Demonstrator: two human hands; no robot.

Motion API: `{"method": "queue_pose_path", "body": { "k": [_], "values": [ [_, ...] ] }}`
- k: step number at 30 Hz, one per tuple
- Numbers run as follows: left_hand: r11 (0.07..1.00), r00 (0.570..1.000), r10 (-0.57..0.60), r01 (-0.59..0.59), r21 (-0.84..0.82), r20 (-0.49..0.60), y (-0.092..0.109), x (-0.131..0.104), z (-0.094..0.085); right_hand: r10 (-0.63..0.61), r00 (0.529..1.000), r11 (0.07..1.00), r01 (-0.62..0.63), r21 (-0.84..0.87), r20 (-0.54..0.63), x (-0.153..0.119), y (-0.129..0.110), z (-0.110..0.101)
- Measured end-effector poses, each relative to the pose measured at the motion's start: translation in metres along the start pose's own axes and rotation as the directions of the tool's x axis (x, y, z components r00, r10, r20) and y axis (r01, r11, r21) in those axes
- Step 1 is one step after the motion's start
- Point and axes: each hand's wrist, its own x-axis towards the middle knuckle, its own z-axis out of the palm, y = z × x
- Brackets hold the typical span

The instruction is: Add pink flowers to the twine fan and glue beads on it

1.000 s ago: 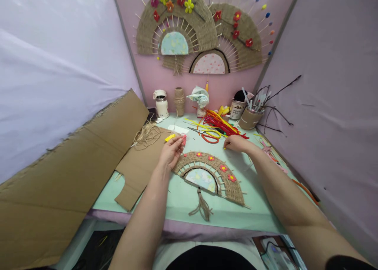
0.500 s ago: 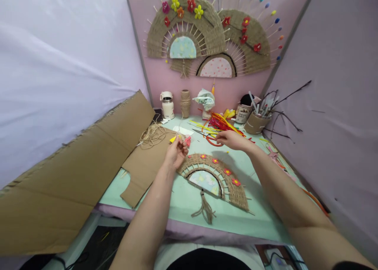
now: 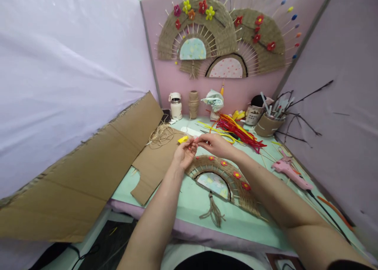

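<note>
My left hand [image 3: 185,152] is closed on a small pink-red piece [image 3: 196,140], just above the left end of a woven twine fan. My right hand [image 3: 213,142] meets it from the right, its fingertips pinched on the same piece. A yellow piece [image 3: 183,139] shows at the left fingertips. On the table lies the fan [image 3: 218,163], with red flowers with yellow centres along its arc and a twine tassel [image 3: 215,213] below. Scissors [image 3: 204,132] are mostly hidden behind my right hand.
Cardboard [image 3: 153,163] and loose twine [image 3: 162,135] lie left. Behind are a white bottle [image 3: 176,108], a twine spool [image 3: 193,104], red and yellow pipe cleaners [image 3: 239,132] and a pot with twigs [image 3: 268,125]. A pink glue gun [image 3: 292,174] lies right.
My right hand has moved left from the scissors to my left hand, and its fingertips now touch the pink-red piece. The view has shifted, bringing the glue gun into sight.
</note>
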Motion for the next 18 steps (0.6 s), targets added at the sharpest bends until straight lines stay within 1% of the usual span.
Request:
{"method": "queue_pose_path", "body": {
  "k": [2, 4, 5, 7, 10, 13, 15, 18],
  "values": [
    [0.999, 0.999, 0.038, -0.038, -0.017, 0.033, 0.003, -0.002, 0.0, -0.051, 0.995, 0.998, 0.048, -0.037, -0.082, 0.0, 0.0, 0.004],
    [0.996, 0.992, 0.081, -0.078, -0.039, 0.096, 0.006, -0.005, -0.001, -0.115, 0.981, 0.985, 0.091, -0.149, -0.159, -0.001, -0.001, 0.008],
    [0.995, 0.987, 0.096, -0.091, -0.046, 0.128, 0.008, -0.006, 0.0, -0.139, 0.975, 0.97, 0.1, -0.219, -0.172, -0.002, -0.002, 0.01],
    [0.993, 0.978, 0.118, -0.112, -0.043, 0.171, 0.01, -0.009, 0.001, -0.15, 0.979, 0.936, 0.095, -0.339, -0.139, -0.004, -0.005, 0.017],
    [0.991, 0.967, 0.132, -0.131, -0.02, 0.216, 0.009, -0.012, 0.003, -0.103, 0.994, 0.908, 0.081, -0.412, -0.033, -0.007, -0.009, 0.028],
    [0.995, 0.96, 0.097, -0.092, -0.031, 0.264, 0.008, -0.013, 0.003, -0.086, 0.995, 0.909, 0.098, -0.406, 0.049, -0.009, -0.015, 0.035],
    [0.996, 0.959, 0.078, -0.063, -0.061, 0.271, 0.009, -0.014, 0.001, -0.107, 0.989, 0.915, 0.137, -0.38, 0.099, -0.009, -0.019, 0.036],
    [0.987, 0.958, 0.116, -0.082, -0.137, 0.263, 0.012, -0.015, -0.001, -0.125, 0.982, 0.914, 0.17, -0.368, 0.145, -0.008, -0.022, 0.032]
  ]
}}
